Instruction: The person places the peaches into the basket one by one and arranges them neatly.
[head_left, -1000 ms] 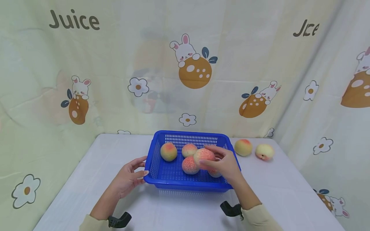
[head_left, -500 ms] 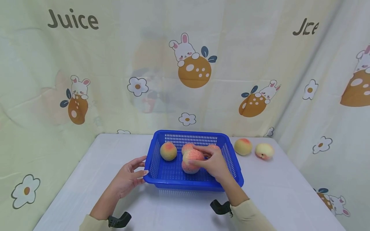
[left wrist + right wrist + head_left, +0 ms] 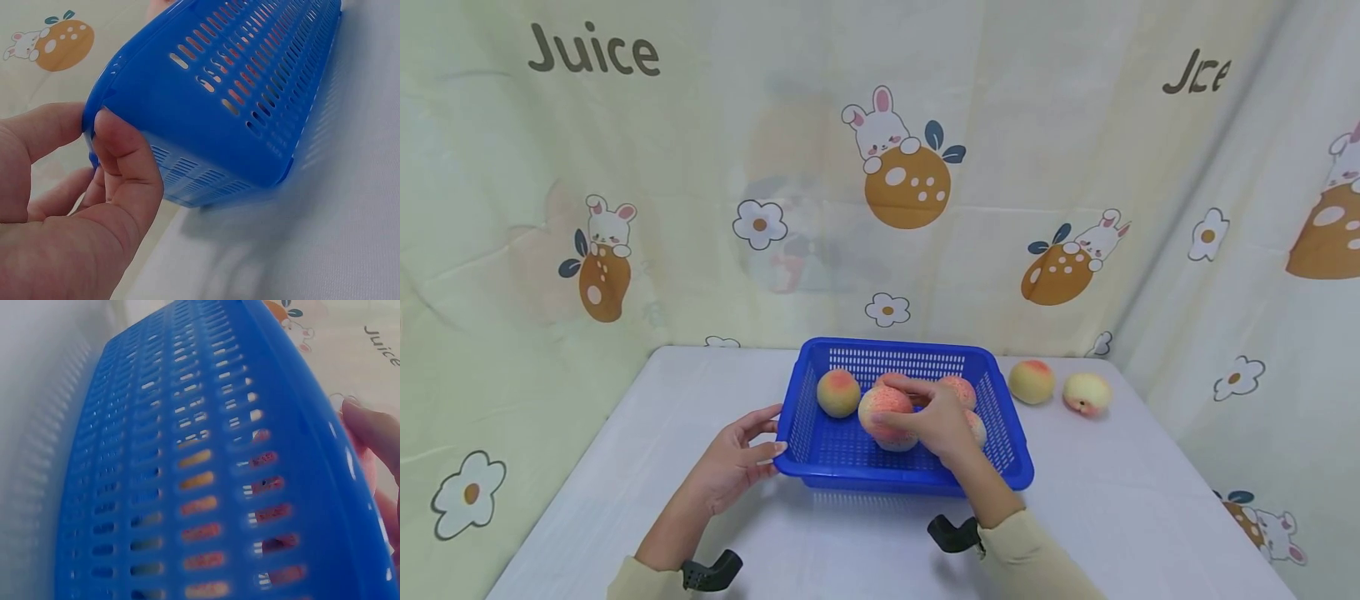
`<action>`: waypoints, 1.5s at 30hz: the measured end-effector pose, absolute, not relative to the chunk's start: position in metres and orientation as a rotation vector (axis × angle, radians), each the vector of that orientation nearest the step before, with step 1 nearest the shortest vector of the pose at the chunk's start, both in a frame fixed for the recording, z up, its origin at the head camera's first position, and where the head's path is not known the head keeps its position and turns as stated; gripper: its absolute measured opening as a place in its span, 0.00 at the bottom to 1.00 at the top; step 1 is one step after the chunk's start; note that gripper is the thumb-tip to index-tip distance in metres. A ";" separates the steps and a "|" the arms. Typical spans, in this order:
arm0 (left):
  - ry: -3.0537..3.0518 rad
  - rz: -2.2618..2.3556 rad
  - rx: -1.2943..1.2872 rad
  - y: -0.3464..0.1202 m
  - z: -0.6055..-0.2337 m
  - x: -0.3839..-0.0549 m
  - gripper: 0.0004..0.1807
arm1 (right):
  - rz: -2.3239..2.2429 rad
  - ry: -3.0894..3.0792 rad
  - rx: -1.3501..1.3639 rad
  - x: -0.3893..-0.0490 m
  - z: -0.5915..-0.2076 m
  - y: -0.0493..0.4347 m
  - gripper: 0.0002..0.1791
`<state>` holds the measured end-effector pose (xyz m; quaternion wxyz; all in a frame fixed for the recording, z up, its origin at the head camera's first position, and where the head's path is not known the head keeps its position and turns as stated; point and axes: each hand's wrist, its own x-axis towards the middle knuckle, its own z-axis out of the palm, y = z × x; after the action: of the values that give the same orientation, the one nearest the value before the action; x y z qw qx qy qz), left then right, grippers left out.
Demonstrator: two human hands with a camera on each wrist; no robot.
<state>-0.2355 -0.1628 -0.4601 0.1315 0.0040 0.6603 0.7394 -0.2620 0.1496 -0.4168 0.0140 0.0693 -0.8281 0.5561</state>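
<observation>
A blue plastic basket (image 3: pixel 880 479) with slotted walls stands on the white table. My left hand (image 3: pixel 741 462) pinches its left rim, thumb on one side and fingers on the other, as the left wrist view shows up close at the rim (image 3: pixel 103 87). Over the basket's middle my right hand (image 3: pixel 936 421) holds a pink-speckled peach (image 3: pixel 880 410) between thumb and fingers. Other peaches lie inside: a yellow-green one (image 3: pixel 838 393) at the left, a pink one (image 3: pixel 958 392) and a paler one (image 3: pixel 976 429) at the right. More pink fruit is partly hidden behind the held peach and the hand.
Right of the basket, on the table (image 3: pixel 1120 500), lie a yellow-red peach (image 3: pixel 1032 382) and a pale yellow one (image 3: pixel 1086 394). A printed curtain (image 3: pixel 820 275) hangs behind the table's back edge. In the right wrist view the basket's wall (image 3: pixel 187 456) covers most of the scene.
My right hand has carried the held peach leftward across the basket, uncovering the peaches at its right side. My left hand has stayed at the rim, and the basket has not moved.
</observation>
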 end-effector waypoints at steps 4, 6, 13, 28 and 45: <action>1.919 2.143 0.015 -0.163 -0.461 -0.237 0.38 | 1.769 -2.570 0.223 -0.264 -0.418 0.143 0.34; 1.917 2.141 0.018 -0.163 -0.461 -0.237 0.38 | 1.769 -2.574 0.218 -0.265 -0.418 0.139 0.32; 1.918 2.141 -0.004 -0.162 -0.462 -0.237 0.38 | 1.714 -2.611 0.231 -0.269 -0.422 0.125 0.31; 1.946 2.148 -0.051 -0.157 -0.462 -0.235 0.38 | 1.702 -2.636 0.258 -0.283 -0.420 0.099 0.31; 1.924 2.164 -0.052 -0.159 -0.461 -0.232 0.38 | 1.533 -2.835 0.207 -0.289 -0.419 0.078 0.29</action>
<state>-0.2324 -0.1587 -0.4607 0.1225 -0.0179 0.6593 0.7416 -0.2893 0.0778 -0.4186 -0.0440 0.0640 -0.8770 0.4741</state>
